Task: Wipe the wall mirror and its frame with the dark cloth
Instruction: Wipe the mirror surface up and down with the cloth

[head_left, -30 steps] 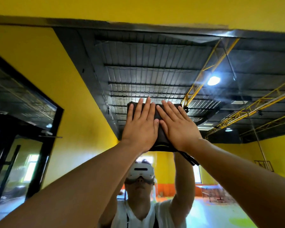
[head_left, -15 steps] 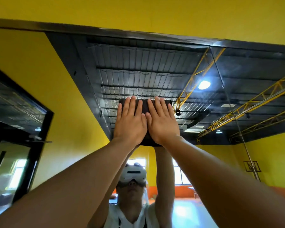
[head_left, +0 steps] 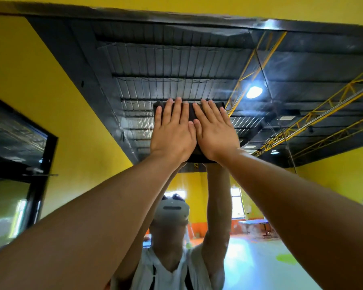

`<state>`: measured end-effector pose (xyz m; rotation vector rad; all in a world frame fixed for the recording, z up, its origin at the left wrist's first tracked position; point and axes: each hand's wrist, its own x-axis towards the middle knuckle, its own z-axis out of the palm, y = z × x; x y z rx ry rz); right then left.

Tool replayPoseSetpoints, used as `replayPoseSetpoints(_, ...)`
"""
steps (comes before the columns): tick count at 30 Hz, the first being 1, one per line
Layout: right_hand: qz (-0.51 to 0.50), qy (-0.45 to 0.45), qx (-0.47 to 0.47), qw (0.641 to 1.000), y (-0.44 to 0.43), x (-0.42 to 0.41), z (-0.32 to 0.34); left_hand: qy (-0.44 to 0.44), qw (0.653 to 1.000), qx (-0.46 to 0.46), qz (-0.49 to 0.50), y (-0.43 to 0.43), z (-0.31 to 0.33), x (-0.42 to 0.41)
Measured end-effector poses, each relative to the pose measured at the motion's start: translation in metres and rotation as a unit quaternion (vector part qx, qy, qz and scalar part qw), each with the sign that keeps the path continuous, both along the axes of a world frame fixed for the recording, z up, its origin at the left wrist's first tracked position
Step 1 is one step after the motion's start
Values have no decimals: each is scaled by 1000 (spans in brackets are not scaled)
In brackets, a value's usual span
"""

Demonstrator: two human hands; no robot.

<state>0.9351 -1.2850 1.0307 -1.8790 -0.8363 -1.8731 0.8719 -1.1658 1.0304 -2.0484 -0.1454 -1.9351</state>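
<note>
On mirror [head_left: 176, 59]: dark cloth [head_left: 190, 113] under hands [head_left: 172, 132] [head_left: 215, 135]

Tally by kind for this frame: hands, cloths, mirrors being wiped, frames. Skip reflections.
Hands: 2, left hand and right hand, both pressed flat
Dark cloth: 1, under both hands
Wall mirror: 1
Mirror frame: 1
Total: 5

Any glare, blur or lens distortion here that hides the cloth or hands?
Head view: sharp; reflected lamp flares, with hazy streaks upper right on the mirror; wide-angle lens bows the frame; cloth, left hand and right hand are clearly visible.
</note>
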Motion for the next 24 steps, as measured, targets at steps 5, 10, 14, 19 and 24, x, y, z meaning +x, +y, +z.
replayPoseSetpoints(5,-5,0,8,1000,-15,6,0,3,1000,-4,5,-16,1,10)
replayPoseSetpoints(10,-4,9,7,1000,-17,6,-9,0,1000,-5,19,-15,-7,11)
replayPoseSetpoints(14,-9,7,11,1000,-20,9,-24,1,1000,-9,20,-21,-22,13)
replayPoseSetpoints(19,-17,19,2,1000,-22,9,-43,12,1000,-11,10,-22,-44,10)
replayPoseSetpoints(24,-18,12,10,1000,-20,7,-78,14,1000,-4,-3,-20,-75,10)
